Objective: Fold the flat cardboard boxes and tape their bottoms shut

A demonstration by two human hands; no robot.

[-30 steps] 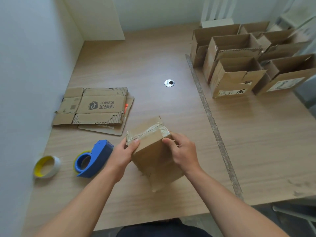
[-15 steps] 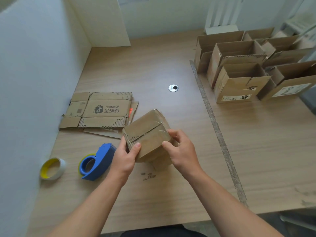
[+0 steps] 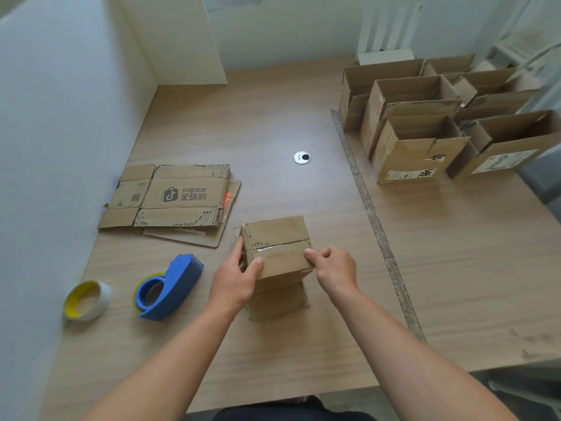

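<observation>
A small folded cardboard box (image 3: 274,238) stands on the wooden table with its taped bottom facing up; clear tape runs along the seam. My left hand (image 3: 235,279) grips its left edge, thumb on the top face. My right hand (image 3: 334,268) pinches its right edge with curled fingers. A blue tape dispenser (image 3: 170,288) lies to the left of the box. Flat cardboard boxes (image 3: 173,197) are stacked further left, near the wall.
A loose tape roll with a yellow core (image 3: 86,299) sits at the left by the white wall. Several folded open boxes (image 3: 416,147) stand at the back right. A round metal grommet (image 3: 302,157) is set in the table. A taped seam (image 3: 373,220) runs across the table.
The box has been turned from tilted in both hands to upright on the table, taped bottom up. Both hands shifted with it and still hold its sides.
</observation>
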